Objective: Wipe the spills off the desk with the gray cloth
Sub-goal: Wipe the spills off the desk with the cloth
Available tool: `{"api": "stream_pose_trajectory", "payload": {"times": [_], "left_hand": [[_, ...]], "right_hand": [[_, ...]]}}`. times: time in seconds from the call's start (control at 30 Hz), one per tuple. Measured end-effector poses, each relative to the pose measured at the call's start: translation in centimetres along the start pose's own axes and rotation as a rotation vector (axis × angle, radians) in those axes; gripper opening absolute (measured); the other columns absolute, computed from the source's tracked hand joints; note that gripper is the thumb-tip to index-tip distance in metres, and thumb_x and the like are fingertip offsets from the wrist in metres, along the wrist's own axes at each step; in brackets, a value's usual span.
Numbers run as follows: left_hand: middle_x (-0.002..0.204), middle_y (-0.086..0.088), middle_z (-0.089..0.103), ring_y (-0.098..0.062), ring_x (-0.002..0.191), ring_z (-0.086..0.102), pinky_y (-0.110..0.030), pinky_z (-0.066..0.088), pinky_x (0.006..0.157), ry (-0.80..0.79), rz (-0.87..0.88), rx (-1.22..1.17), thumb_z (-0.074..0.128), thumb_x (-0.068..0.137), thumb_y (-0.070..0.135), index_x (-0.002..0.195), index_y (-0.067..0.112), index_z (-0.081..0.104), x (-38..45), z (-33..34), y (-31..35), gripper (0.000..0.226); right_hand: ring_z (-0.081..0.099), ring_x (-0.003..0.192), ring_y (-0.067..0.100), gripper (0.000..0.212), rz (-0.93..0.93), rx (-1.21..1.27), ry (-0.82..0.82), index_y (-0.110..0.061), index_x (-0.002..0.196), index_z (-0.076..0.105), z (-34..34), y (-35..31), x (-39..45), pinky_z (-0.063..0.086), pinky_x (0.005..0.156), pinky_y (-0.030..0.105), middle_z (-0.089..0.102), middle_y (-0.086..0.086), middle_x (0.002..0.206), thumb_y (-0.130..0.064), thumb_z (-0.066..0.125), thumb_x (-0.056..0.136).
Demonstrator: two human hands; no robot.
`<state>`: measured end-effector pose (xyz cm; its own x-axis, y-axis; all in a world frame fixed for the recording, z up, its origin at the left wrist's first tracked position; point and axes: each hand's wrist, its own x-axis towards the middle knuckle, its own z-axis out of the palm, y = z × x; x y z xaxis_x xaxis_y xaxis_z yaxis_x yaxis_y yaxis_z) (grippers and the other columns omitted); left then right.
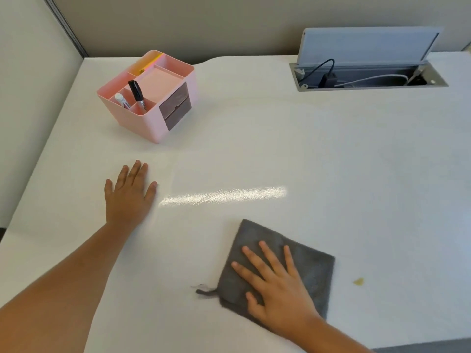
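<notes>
While the wiping step appears to be under way, the left hand [128, 193] lies flat on the desk [331, 161] at 9 o'clock, fingers spread, gripping nothing; it seems to serve as a brace. At 11 o'clock stands one pink organizer [150, 98], holding two markers [136, 94] and one yellow item in a rear compartment.

One gray cloth [309, 273] lies flat on the desk at 5 o'clock, a short thread trailing from its near left corner. The right hand [274, 281] presses down on the cloth with palm flat and fingers extended; the cloth is pinned under the hand, not pinched.

One spill [358, 281], a small yellowish spot, remains at 4 o'clock, just right of the cloth and apart from it. No other spill can be confirmed; a bright streak at centre looks like glare.

Next move, as judged: slide the cloth toward 3 o'clock over the spot, keeping even downward pressure so the cloth travels with the palm.

At 1 o'clock, one cable hatch [369, 77] stands open with cables inside.
</notes>
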<state>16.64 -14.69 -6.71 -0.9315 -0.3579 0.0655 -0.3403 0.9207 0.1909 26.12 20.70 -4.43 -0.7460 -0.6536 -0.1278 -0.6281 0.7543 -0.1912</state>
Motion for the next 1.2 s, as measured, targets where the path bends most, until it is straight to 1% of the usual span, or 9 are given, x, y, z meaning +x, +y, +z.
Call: {"api": "stream_pose_trajectory", "payload": {"times": [0.17,0.3,0.4,0.53,0.73,0.87,0.97,1.07,1.2], "left_hand": [[0.153,-0.002,0.03,-0.027,0.141,0.025,-0.059,0.017,0.108,-0.007,0.004,-0.007,0.028,0.09,0.044,0.141,0.02,0.031,-0.1,-0.2,0.1,0.057],[0.153,-0.003,0.03,-0.027,0.141,0.024,-0.06,0.017,0.109,-0.002,0.004,-0.002,0.035,0.094,0.038,0.141,0.02,0.03,-0.3,-0.2,0.3,0.051],[0.154,-0.001,0.027,-0.025,0.142,0.021,-0.058,0.015,0.11,-0.019,-0.015,0.0,0.038,0.094,0.035,0.142,0.021,0.028,-0.2,-0.3,0.4,0.051],[0.155,0.001,0.024,-0.024,0.143,0.019,-0.057,0.013,0.112,-0.041,-0.031,0.004,0.035,0.094,0.038,0.143,0.022,0.026,-0.2,-0.5,0.5,0.052],[0.155,0.0,0.025,-0.024,0.143,0.02,-0.056,0.014,0.112,-0.046,-0.033,0.005,0.037,0.094,0.037,0.143,0.022,0.026,-0.1,-0.7,0.7,0.053],[0.154,-0.002,0.028,-0.025,0.142,0.023,-0.057,0.017,0.111,-0.033,-0.021,0.012,0.038,0.094,0.037,0.142,0.019,0.029,-0.2,-0.9,0.8,0.052],[0.153,-0.002,0.028,-0.025,0.142,0.024,-0.057,0.018,0.111,-0.038,-0.024,0.019,0.039,0.093,0.037,0.142,0.019,0.029,-0.2,-0.9,0.8,0.053],[0.154,-0.002,0.028,-0.025,0.142,0.024,-0.057,0.019,0.11,-0.051,-0.016,0.041,0.035,0.094,0.041,0.143,0.019,0.028,-0.2,-0.9,0.6,0.054],[0.154,0.0,0.026,-0.023,0.143,0.021,-0.055,0.018,0.111,-0.08,-0.018,0.061,0.022,0.088,0.048,0.144,0.021,0.024,-0.1,-0.9,0.5,0.062]], "right_hand": [[0.033,0.136,0.026,0.057,0.208,-0.038,0.002,-0.037,0.134,0.043,-2.0,8.9,-2.5,0.015,0.109,0.058,0.041,-0.006,0.145,-0.044,0.041,0.077],[0.013,0.143,0.024,0.059,0.612,-0.024,0.047,-0.036,0.142,0.027,-3.1,15.9,-5.0,0.011,0.112,0.059,0.026,-0.002,0.153,-0.049,0.02,0.085],[0.004,0.144,0.022,0.058,0.777,-0.004,0.083,-0.039,0.144,0.014,-2.8,16.7,-5.4,0.005,0.114,0.058,0.015,-0.003,0.156,-0.05,0.016,0.087],[-0.001,0.144,0.024,0.055,0.837,0.019,0.056,-0.04,0.145,0.01,-1.9,13.5,-4.2,0.004,0.112,0.063,0.003,-0.008,0.155,-0.047,0.013,0.091],[0.026,0.136,0.033,0.059,0.383,-0.016,0.034,-0.031,0.133,0.046,-0.5,2.6,-1.0,0.022,0.102,0.066,0.044,0.004,0.144,-0.051,0.038,0.078],[0.024,0.135,0.033,0.067,-0.055,-0.087,-0.045,-0.04,0.132,0.042,1.2,-3.7,1.4,0.014,0.102,0.061,0.049,-0.002,0.14,-0.074,0.037,0.074],[0.034,0.135,0.03,0.066,-0.288,-0.167,-0.126,-0.044,0.138,0.031,1.2,-5.7,3.7,0.01,0.101,0.061,0.043,-0.008,0.144,-0.076,0.027,0.08],[0.023,0.139,0.027,0.064,-0.441,-0.166,-0.162,-0.045,0.14,0.024,0.0,-5.5,6.5,0.007,0.101,0.059,0.032,-0.011,0.15,-0.074,0.022,0.083],[-0.015,0.143,0.02,0.061,-0.585,0.047,-0.214,-0.042,0.142,0.019,-0.7,-4.5,10.8,-0.023,0.105,0.053,0.011,-0.01,0.157,-0.066,0.031,0.087]]}}
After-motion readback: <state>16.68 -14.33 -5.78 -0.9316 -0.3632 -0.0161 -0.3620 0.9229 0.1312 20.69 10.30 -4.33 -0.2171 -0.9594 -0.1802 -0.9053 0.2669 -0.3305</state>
